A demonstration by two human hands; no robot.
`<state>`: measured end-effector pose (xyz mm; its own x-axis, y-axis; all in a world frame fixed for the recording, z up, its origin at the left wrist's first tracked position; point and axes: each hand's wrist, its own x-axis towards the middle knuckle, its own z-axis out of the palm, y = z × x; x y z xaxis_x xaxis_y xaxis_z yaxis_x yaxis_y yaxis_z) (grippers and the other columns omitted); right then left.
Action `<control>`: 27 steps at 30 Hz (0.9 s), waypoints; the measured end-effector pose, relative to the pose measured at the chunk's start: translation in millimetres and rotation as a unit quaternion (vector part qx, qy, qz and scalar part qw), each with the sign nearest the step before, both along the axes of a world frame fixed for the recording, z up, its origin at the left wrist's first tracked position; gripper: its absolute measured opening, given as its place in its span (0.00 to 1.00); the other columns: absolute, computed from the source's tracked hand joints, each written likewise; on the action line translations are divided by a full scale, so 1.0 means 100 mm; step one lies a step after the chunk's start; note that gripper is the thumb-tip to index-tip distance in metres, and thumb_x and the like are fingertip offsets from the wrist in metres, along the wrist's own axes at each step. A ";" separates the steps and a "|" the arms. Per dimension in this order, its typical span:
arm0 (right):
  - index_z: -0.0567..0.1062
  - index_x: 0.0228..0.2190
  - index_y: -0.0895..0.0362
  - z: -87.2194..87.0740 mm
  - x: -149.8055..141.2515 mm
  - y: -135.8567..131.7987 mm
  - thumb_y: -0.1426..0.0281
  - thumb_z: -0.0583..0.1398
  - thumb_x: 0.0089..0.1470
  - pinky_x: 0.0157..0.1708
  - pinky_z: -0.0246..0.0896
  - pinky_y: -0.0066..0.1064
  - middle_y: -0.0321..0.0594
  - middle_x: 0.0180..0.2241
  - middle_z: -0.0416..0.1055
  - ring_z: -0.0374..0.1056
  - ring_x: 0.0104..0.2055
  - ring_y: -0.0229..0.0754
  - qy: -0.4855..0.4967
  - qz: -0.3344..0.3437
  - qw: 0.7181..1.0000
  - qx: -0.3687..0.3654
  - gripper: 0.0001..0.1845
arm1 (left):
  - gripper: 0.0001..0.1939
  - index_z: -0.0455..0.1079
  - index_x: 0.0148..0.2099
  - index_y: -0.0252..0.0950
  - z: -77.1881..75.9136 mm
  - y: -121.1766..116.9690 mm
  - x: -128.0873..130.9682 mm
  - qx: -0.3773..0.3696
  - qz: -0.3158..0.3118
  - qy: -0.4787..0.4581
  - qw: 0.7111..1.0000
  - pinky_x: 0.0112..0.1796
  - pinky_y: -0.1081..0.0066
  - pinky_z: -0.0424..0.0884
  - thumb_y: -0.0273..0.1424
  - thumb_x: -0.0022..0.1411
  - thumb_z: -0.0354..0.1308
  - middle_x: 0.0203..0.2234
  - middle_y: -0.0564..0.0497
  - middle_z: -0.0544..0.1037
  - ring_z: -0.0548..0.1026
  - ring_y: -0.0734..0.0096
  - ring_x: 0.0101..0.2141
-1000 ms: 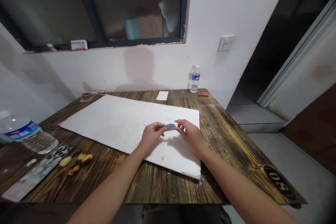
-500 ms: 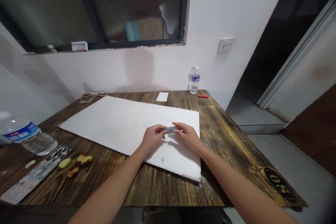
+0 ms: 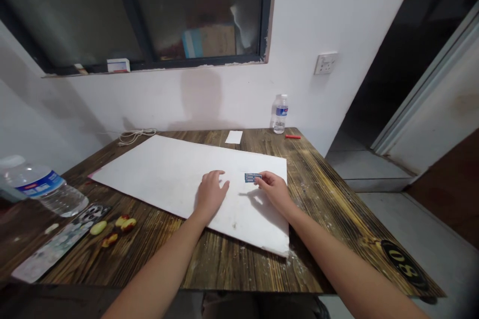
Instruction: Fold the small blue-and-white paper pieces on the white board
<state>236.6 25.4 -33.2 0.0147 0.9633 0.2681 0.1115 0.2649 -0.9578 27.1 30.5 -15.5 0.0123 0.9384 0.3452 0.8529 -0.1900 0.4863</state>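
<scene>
Blue with pale markings, a small flat piece [image 3: 250, 178] is pinched by one end between the thumb and fingers of the person's right hand [image 3: 275, 189], over the right part of a white board [image 3: 157, 174]; that grip is closed on it. The left hand [image 3: 211, 193] is near, apart from the piece, its grip loosely open with thumb and forefinger parted and nothing in it; whether it touches the board cannot be told. The board lies flat on a dark wooden table [image 3: 322, 249]. Beyond its far edge are a white paper [image 3: 234, 137], a small upright bottle [image 3: 281, 114] and a red stick [image 3: 293, 136]. A large tilted bottle [image 3: 47, 187] and yellowish oval pieces [image 3: 98, 228] are at the left.
</scene>
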 end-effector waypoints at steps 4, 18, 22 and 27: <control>0.75 0.29 0.57 0.00 -0.01 -0.02 0.60 0.60 0.50 0.31 0.59 0.30 0.38 0.26 0.74 0.67 0.29 0.40 -0.009 0.007 1.000 -0.005 0.12 | 0.27 0.65 0.56 0.31 -0.09 0.04 -0.11 -0.040 0.065 0.129 0.989 0.53 0.48 0.58 0.41 0.58 0.56 0.58 0.33 0.64 0.56 0.41 0.60; 0.75 0.29 0.57 -0.01 -0.01 -0.01 0.60 0.59 0.51 0.29 0.58 0.29 0.38 0.26 0.74 0.67 0.28 0.40 -0.041 0.000 0.999 0.010 0.13 | 0.12 0.75 0.44 0.40 0.05 0.05 -0.12 -0.029 -0.097 0.085 0.991 0.43 0.64 0.65 0.27 0.59 0.54 0.40 0.46 0.79 0.73 0.57 0.43; 0.75 0.30 0.57 -0.01 -0.01 -0.01 0.59 0.59 0.51 0.29 0.58 0.30 0.38 0.26 0.74 0.67 0.28 0.40 -0.046 -0.005 0.999 0.010 0.13 | 0.12 0.75 0.43 0.40 0.06 0.04 -0.11 -0.020 -0.105 0.099 0.989 0.42 0.64 0.66 0.27 0.60 0.53 0.39 0.46 0.79 0.73 0.58 0.41; 0.75 0.30 0.57 -0.02 -0.01 -0.01 0.58 0.59 0.51 0.26 0.55 0.29 0.37 0.24 0.73 0.63 0.25 0.38 -0.051 -0.006 0.999 0.008 0.14 | 0.13 0.75 0.43 0.38 0.08 0.04 -0.11 -0.018 -0.109 0.126 0.986 0.42 0.64 0.66 0.26 0.61 0.50 0.39 0.46 0.79 0.74 0.58 0.42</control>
<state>235.9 24.7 -35.2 -0.0011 0.9590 0.2836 0.2118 0.2774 -0.9371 16.1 34.1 -7.2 0.2969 0.9154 0.2717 0.8879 -0.3694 0.2744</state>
